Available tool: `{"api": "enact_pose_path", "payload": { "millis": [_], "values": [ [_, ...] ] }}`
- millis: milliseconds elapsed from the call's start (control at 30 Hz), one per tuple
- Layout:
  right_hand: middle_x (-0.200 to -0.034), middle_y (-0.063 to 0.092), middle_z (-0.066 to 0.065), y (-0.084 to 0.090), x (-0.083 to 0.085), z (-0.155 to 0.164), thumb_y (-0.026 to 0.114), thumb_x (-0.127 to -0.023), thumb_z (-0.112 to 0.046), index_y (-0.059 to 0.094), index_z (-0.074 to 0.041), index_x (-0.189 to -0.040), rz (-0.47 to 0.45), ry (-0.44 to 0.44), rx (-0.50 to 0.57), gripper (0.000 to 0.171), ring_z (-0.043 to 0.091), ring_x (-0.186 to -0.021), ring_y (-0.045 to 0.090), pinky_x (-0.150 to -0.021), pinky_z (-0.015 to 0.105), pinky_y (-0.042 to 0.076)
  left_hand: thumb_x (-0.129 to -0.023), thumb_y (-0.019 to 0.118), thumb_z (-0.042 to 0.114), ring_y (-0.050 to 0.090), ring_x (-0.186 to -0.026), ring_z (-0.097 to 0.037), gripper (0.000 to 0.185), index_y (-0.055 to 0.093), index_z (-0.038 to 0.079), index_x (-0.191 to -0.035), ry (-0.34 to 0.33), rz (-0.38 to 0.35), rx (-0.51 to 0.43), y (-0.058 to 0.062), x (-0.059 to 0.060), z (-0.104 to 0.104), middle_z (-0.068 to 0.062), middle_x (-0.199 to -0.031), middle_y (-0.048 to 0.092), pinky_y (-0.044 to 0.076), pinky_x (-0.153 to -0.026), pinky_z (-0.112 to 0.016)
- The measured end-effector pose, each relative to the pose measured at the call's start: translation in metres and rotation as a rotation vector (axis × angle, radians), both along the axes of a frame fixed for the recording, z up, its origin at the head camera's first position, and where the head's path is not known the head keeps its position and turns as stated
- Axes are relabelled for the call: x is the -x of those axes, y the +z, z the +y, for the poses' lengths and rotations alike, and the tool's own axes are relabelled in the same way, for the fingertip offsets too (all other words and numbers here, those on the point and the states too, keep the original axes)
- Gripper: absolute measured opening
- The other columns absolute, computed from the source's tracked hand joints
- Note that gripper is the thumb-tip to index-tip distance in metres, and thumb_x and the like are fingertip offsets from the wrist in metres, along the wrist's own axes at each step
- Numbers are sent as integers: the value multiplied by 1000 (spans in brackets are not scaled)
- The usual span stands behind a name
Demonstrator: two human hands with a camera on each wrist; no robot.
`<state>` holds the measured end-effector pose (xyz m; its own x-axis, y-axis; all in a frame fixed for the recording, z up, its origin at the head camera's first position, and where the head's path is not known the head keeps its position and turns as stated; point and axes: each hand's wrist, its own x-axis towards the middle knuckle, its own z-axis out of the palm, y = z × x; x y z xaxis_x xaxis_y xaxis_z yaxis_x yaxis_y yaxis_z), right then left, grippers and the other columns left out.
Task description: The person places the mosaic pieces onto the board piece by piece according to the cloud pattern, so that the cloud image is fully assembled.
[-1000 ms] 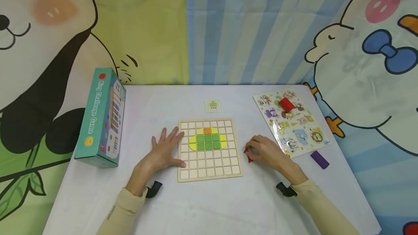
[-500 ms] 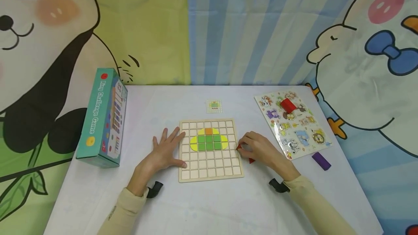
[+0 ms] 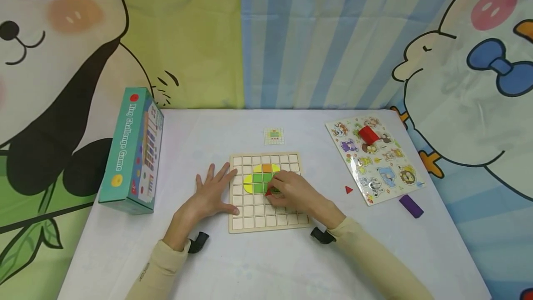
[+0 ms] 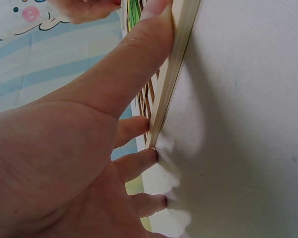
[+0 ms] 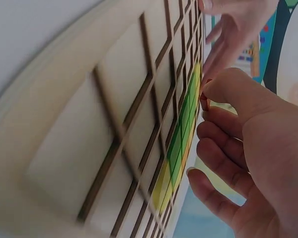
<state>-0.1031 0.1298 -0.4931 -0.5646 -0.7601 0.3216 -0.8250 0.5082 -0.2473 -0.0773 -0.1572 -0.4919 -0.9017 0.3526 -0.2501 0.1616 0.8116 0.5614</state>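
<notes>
A wooden grid board (image 3: 248, 222) lies flat in the middle of the table. Green squares (image 3: 258, 183), an orange square (image 3: 267, 168) and rounded yellow pieces (image 3: 248, 184) fill some of its upper cells. My left hand (image 3: 211, 192) spreads its fingers along the board's left side, with the thumb (image 4: 144, 54) resting on the edge. Between thumb and forefinger my right hand (image 3: 293, 192) pinches a small red triangle (image 3: 268, 193), close over the cells just below the green squares. This hand hides the right end of the coloured pattern. Another red triangle (image 3: 348, 190) lies right of the board.
Behind the board lies a small pattern card (image 3: 274, 136). At the right is an animal sticker board (image 3: 358, 152) with a red block (image 3: 368, 135) on it. A purple block (image 3: 411, 206) lies beside it. A tall teal game box (image 3: 125, 152) stands at the left.
My right hand has picked up one red triangle from right of the board and carried it left over the grid. The other triangle now shows on the table. My left hand has stayed put.
</notes>
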Motion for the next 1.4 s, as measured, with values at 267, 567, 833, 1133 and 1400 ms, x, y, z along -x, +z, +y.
{"api": "enact_pose_path", "payload": {
  "millis": [267,567,833,1133,1400],
  "values": [
    [-89,68,-4,-8,-5,-24,80,-84,-23,76,-12,-93,50,44,-14,14,11,-81,62,-79,27,54,-66,93,44,-8,-153,-54,119,28,13,-161,-5,-19,-7,-2,-1,0,-16,-171,8,-6,-109,-83],
    [-93,69,-6,-9,-5,-24,78,-87,-25,77,-15,-98,35,38,-38,15,10,-84,61,-78,26,53,-66,93,41,-9,-153,-53,118,28,14,-161,4,-26,-7,0,1,0,-15,-172,7,-8,-110,-82],
    [-90,67,-6,-8,-7,-23,77,-88,-25,77,-15,-96,27,43,-36,13,8,-80,59,-76,24,52,-66,93,43,-7,-153,-54,118,30,12,-160,7,-21,-4,0,2,0,-17,-171,9,-6,-109,-83],
    [-94,68,-3,3,-5,0,80,-85,-26,77,-13,-99,-27,-29,-38,19,12,-87,63,-79,29,54,-65,94,41,-6,-153,-54,118,30,12,-160,9,-14,5,0,1,0,-18,-171,11,-6,-109,-83],
    [-94,69,-1,5,-7,45,83,-83,-23,77,-10,-99,-69,-136,-30,21,11,-85,60,-74,30,54,-64,94,42,-6,-153,-54,119,31,12,-160,14,-18,12,1,1,2,-17,-171,11,-6,-109,-83]
  ]
}}
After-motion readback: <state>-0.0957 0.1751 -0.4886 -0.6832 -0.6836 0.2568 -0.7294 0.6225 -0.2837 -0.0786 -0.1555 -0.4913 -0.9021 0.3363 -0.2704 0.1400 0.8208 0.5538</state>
